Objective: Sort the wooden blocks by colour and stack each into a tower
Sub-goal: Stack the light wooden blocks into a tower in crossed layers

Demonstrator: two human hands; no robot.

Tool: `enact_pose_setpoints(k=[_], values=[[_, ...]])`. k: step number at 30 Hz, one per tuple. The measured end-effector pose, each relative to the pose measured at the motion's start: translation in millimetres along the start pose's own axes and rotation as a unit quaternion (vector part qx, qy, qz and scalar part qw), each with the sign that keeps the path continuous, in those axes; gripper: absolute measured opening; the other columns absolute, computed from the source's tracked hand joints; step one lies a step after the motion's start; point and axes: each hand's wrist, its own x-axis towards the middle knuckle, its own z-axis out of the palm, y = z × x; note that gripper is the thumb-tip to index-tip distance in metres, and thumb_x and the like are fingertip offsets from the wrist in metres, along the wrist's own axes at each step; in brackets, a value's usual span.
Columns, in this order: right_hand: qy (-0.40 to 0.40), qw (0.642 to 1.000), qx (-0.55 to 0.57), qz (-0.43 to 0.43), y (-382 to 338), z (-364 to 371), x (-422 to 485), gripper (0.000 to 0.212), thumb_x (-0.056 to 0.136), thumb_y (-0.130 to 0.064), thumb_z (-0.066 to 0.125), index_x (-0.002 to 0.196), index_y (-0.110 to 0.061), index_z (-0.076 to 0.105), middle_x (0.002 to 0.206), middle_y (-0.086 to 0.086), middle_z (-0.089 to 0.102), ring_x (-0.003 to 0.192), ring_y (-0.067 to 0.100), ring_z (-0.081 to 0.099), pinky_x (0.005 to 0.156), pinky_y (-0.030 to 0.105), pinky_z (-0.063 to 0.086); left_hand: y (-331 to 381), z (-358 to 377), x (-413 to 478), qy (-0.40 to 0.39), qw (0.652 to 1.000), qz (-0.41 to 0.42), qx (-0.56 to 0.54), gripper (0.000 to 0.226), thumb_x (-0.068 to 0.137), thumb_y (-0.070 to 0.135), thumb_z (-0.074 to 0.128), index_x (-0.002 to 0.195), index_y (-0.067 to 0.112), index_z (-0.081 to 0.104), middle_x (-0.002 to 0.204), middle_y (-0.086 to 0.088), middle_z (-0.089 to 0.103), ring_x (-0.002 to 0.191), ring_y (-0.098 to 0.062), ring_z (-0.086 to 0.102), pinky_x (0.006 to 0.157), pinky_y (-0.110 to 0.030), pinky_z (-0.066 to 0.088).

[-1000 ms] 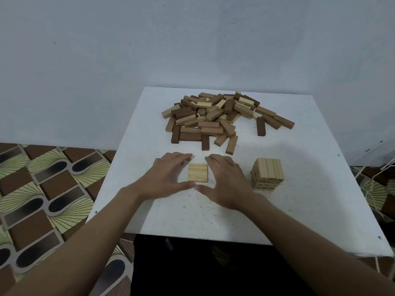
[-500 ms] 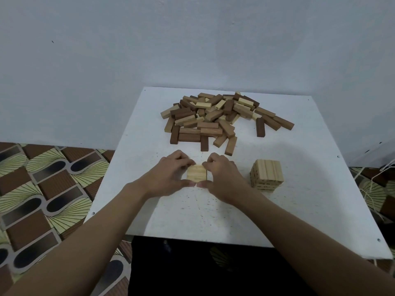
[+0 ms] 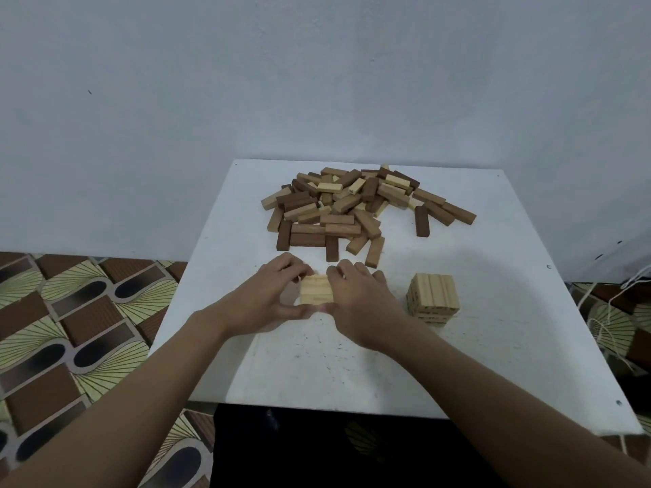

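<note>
Pale wooden layer of side-by-side blocks [image 3: 316, 289] sits on the white square table [image 3: 317, 375], gripped from both sides. Left hand [image 3: 264, 301] and right hand [image 3: 363, 304] curl fingers over its far edge and press thumbs on its near edge. Right of the layer, apart from it: short pale block tower [image 3: 433, 297]. Beyond the layer: mixed pile of pale and brown blocks [image 3: 352, 209]. Nearer than the layer, open tabletop runs to the front edge.
</note>
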Motion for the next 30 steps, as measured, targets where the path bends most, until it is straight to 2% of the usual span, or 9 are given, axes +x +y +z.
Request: enact_pose_setpoints(k=[5,9,11,15,18,20,27,30], values=[[0.038,0.999,-0.007,-0.003,3.7,-49.6,-2.0,0.055,0.099,-0.052,0.047,0.141,-0.016,0.042,0.139,0.002,0.046,0.127,0.021,0.04,0.108,0.048,0.032,22.3,-33.0,8.4,0.04,0.999,0.031,0.0,0.046,0.088,0.05,0.073,0.126,0.032,0.056,0.121,0.019,0.048,0.113,-0.004,0.048,0.096,-0.027,0.04],[0.026,1.0,0.007,-0.004,33.9,-78.5,-10.5,0.061,0.097,-0.059,0.045,0.146,-0.024,0.038,0.157,-0.001,0.033,0.139,0.02,0.03,0.109,0.049,0.028,48.5,-41.1,30.3,0.046,0.998,0.047,0.01,0.054,0.082,0.068,0.062,0.127,0.038,0.056,0.122,0.018,0.052,0.116,-0.002,0.051,0.107,-0.032,0.022],[0.017,1.0,0.019,0.001,57.2,-85.7,-20.5,0.064,0.095,-0.064,0.045,0.147,-0.028,0.038,0.151,-0.005,0.039,0.133,0.016,0.033,0.107,0.045,0.029,64.4,-36.0,45.5,0.043,0.998,0.051,0.017,0.058,0.08,0.071,0.06,0.129,0.042,0.055,0.125,0.019,0.053,0.117,0.002,0.049,0.107,-0.034,0.019],[0.005,0.998,0.054,0.028,97.6,-94.8,-45.3,0.066,0.085,-0.074,0.046,0.139,-0.036,0.046,0.143,-0.015,0.045,0.132,0.007,0.028,0.102,0.035,0.02,95.9,-12.9,69.6,0.046,0.996,0.07,0.03,0.055,0.082,0.071,0.064,0.126,0.039,0.057,0.115,0.023,0.048,0.105,0.005,0.045,0.102,-0.039,0.021],[-0.006,0.998,0.045,0.045,120.0,-96.5,-62.8,0.071,0.079,-0.078,0.039,0.138,-0.039,0.047,0.145,-0.017,0.044,0.137,0.007,0.022,0.109,0.04,0.018,113.9,7.4,83.9,0.038,0.995,0.08,0.042,0.047,0.087,0.065,0.065,0.124,0.038,0.056,0.116,0.018,0.047,0.109,-0.001,0.046,0.099,-0.034,0.015],[-0.022,0.997,0.037,0.059,130.4,-93.9,-69.0,0.067,0.084,-0.074,0.044,0.14,-0.04,0.045,0.148,-0.016,0.042,0.14,0.01,0.02,0.114,0.045,0.016,122.6,17.2,89.5,0.027,0.996,0.076,0.045,0.047,0.087,0.066,0.063,0.125,0.038,0.056,0.117,0.018,0.047,0.108,0.001,0.045,0.093,-0.028,0.011],[-0.015,0.997,0.052,0.063,149.9,-79.0,-83.2,0.059,0.085,-0.07,0.054,0.137,-0.04,0.049,0.143,-0.017,0.042,0.137,0.01,0.022,0.115,0.046,0.016,133.4,40.0,93.0,0.016,0.997,0.059,0.038,0.049,0.087,0.064,0.065,0.127,0.037,0.057,0.119,0.016,0.048,0.114,-0.002,0.041,0.103,-0.035,0.014],[-0.012,0.996,0.059,0.063,150.7,-74.4,-83.2,0.061,0.085,-0.069,0.056,0.138,-0.04,0.05,0.144,-0.016,0.041,0.138,0.011,0.022,0.115,0.046,0.016,133.9,42.1,91.1,0.016,0.998,0.052,0.038,0.049,0.087,0.06,0.068,0.128,0.036,0.057,0.119,0.016,0.048,0.115,-0.001,0.037,0.103,-0.036,0.015]])
